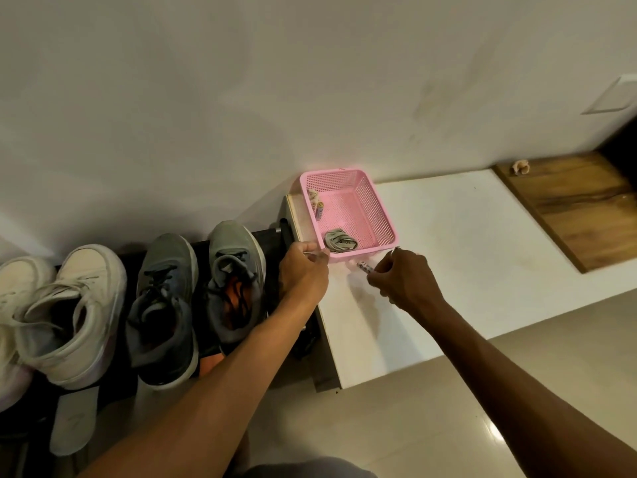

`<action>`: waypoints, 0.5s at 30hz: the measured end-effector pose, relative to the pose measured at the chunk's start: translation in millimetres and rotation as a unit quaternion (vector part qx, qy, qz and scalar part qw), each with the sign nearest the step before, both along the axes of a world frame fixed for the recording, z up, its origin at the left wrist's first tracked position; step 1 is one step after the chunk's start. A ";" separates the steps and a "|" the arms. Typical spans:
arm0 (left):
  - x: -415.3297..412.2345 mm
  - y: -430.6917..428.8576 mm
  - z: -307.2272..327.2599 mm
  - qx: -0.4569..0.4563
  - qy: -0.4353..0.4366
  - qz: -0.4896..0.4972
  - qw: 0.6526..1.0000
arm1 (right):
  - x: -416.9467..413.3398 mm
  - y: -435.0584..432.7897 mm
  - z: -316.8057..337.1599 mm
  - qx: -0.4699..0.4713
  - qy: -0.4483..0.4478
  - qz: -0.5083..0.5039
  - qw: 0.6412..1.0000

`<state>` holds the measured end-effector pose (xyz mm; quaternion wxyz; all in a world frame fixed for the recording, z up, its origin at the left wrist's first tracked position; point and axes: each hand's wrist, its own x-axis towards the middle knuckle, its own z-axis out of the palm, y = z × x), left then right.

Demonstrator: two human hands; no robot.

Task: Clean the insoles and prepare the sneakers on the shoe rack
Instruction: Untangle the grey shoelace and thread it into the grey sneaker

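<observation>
A pink plastic basket (362, 191) stands on a white ledge (465, 236) against the wall. Inside it lie a bundle of grey laces (339, 240) and two small items (317, 205) at the far left corner. My left hand (303, 270) grips the basket's near left corner. My right hand (403, 281) pinches a small patterned tube (364, 268) just in front of the basket. On the dark shoe rack (272, 288) to the left sit two grey sneakers (165, 305) (234, 270) and a white pair (69, 315). A pale insole (74, 422) lies below the white shoes.
A wooden board (579, 205) adjoins the white ledge at the right, with a small beige object (520, 166) on it. Beige floor tiles (413, 426) spread below. A white wall rises behind everything.
</observation>
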<state>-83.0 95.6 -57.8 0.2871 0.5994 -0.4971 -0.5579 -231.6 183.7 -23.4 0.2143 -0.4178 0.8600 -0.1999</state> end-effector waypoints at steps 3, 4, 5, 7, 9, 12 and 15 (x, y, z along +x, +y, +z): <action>-0.6 -0.9 0.6 -0.004 0.000 0.004 1.000 | -4.4 -1.9 31.2 -0.031 -0.041 0.009 0.999; -1.0 -0.2 0.8 -0.005 0.000 0.004 1.000 | -6.0 -5.9 39.2 -0.046 -0.051 0.012 0.998; -0.9 0.1 1.0 -0.005 0.000 0.004 1.000 | -7.4 -12.6 45.1 -0.063 -0.057 0.013 0.996; -1.7 -0.3 0.4 -0.006 0.000 0.004 1.000 | -9.9 -30.6 50.9 -0.095 -0.057 0.012 0.994; -3.1 -0.8 1.0 -0.005 0.003 0.004 1.000 | -9.6 -52.6 51.2 -0.117 -0.046 0.024 0.992; -3.3 -1.3 0.6 0.003 0.008 0.004 1.000 | -2.1 -86.8 41.3 -0.117 -0.031 0.059 0.991; -2.6 0.6 -1.6 0.011 0.008 0.006 1.000 | 5.4 -110.6 22.6 -0.109 0.015 0.099 0.989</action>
